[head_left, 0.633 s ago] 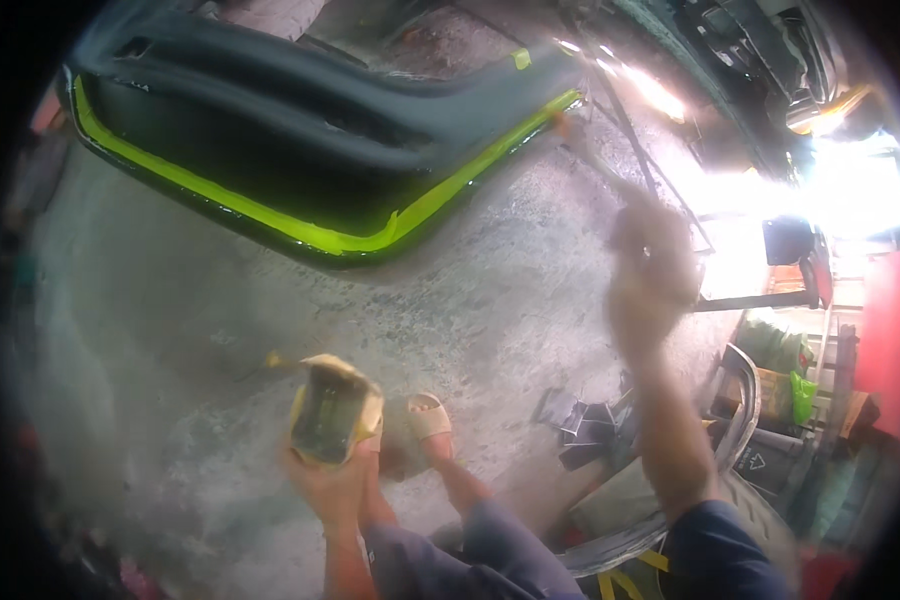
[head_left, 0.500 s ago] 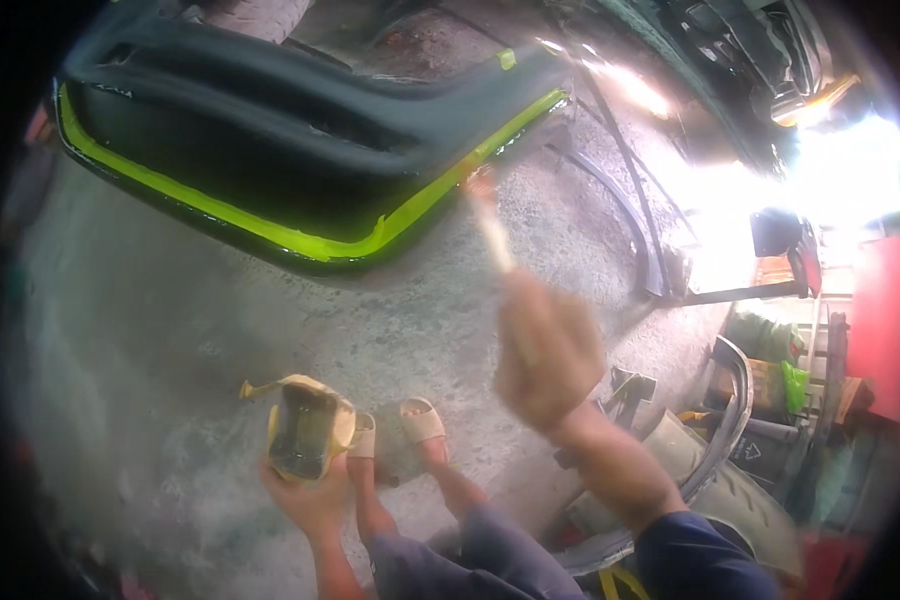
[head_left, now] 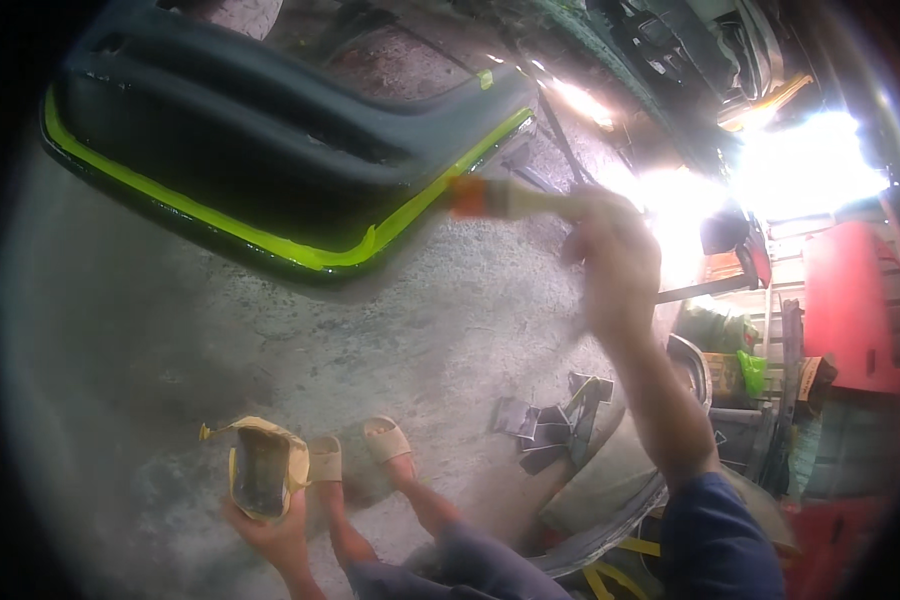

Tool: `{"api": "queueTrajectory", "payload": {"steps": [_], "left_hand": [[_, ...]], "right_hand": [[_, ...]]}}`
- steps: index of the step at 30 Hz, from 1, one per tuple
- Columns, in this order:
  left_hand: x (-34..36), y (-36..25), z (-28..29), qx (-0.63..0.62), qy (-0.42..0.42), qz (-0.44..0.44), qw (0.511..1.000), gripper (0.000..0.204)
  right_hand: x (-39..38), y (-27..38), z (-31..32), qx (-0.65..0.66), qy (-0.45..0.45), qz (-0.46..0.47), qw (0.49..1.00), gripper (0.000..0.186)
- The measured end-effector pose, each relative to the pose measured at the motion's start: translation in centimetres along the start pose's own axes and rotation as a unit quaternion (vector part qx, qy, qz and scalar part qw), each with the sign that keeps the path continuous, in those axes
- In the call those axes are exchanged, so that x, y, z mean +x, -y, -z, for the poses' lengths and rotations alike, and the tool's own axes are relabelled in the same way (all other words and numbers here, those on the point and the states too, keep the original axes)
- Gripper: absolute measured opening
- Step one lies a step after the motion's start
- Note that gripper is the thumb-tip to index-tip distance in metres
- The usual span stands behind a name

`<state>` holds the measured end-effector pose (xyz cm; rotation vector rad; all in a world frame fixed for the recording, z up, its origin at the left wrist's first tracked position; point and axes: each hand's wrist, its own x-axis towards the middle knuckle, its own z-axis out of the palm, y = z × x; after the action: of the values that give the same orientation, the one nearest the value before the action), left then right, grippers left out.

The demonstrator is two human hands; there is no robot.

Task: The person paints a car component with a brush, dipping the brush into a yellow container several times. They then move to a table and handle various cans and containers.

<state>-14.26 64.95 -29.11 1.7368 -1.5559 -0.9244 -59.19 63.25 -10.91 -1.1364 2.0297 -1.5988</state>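
Brush in right hand at the taped near edge of the black panel; container in left hand, on the person's side of the panel.
Black panel [head_left: 200, 165], curved, bears a yellow-green tape strip [head_left: 232, 229] along its near edge. Right hand [head_left: 618, 265] off the panel's right-hand part, fingers clamped on the handle of a brush [head_left: 510, 200]; orange-red tip points left to the panel's edge, blurred, contact cannot be told. Left hand [head_left: 270, 532] well apart from the panel, fingers clamped around a yellowish, open-topped container [head_left: 299, 462], dark inside. Tan sandals [head_left: 325, 459] beside the container, well apart from the panel. Dark flat pieces [head_left: 547, 432] lie on the floor [head_left: 370, 330], nearer the person than the panel.
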Motion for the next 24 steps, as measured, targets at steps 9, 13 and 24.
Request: {"api": "queueTrajectory", "payload": {"steps": [9,13,24], "left_hand": [[0.2,1.1,0.1,-0.043,0.018,0.018,0.999,0.072],[0.1,1.2,0.6,-0.046,0.017,0.036,0.998,0.075],[-0.2,0.8,0.8,-0.103,0.036,0.062,0.992,0.077]], "right_hand": [[4.5,1.1,2.9,-0.105,-0.067,0.087,0.988,0.022],[2.1,1.6,3.7,-0.362,0.021,0.309,0.88,0.024],[-0.3,1.6,1.4,-0.406,0.134,0.446,0.787,0.029]]}}
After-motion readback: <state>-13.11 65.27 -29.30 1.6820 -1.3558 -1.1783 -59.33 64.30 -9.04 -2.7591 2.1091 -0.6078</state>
